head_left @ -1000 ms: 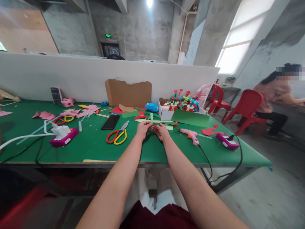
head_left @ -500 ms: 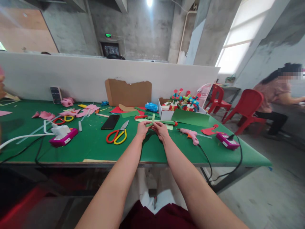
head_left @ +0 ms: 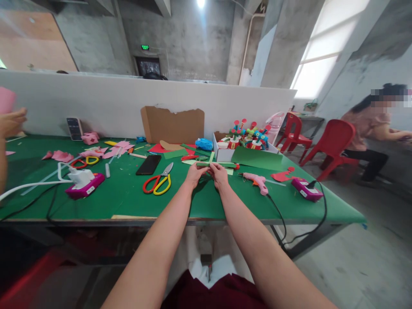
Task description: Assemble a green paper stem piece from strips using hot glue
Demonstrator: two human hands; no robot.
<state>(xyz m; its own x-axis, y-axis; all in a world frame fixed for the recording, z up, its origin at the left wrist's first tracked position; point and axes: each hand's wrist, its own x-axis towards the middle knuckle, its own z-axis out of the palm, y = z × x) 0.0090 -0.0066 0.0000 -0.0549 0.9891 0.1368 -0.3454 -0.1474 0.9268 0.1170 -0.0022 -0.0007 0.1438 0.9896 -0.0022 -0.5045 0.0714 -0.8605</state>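
Just above the table's middle, my left hand (head_left: pixel 195 175) and my right hand (head_left: pixel 219 175) are close together, fingertips nearly touching. Between them are narrow green paper strips (head_left: pixel 211 157): a light one points upward and a darker one lies across toward the left. My left fingers pinch the darker end, while my right fingers close around where the strips meet. Exactly how the strips join is hidden by the fingers. Right behind my hands lie a green folded-paper spring (head_left: pixel 201 159) and a red-handled tool (head_left: pixel 189 158), partly covered.
Left of my hands are scissors (head_left: pixel 162 180) and a black phone (head_left: pixel 148 165). On the right lie a pink glue gun (head_left: pixel 255 182) with its cord and a purple power strip (head_left: pixel 307 189). Behind stands a white box (head_left: pixel 223 154) of colourful paper figures. Another person's hand (head_left: pixel 14 120) shows far left.
The light upright strip has shifted slightly right and tilted, and the darker strip has swung up to nearly level. At far left the other person's hand has come further into view with pink paper.
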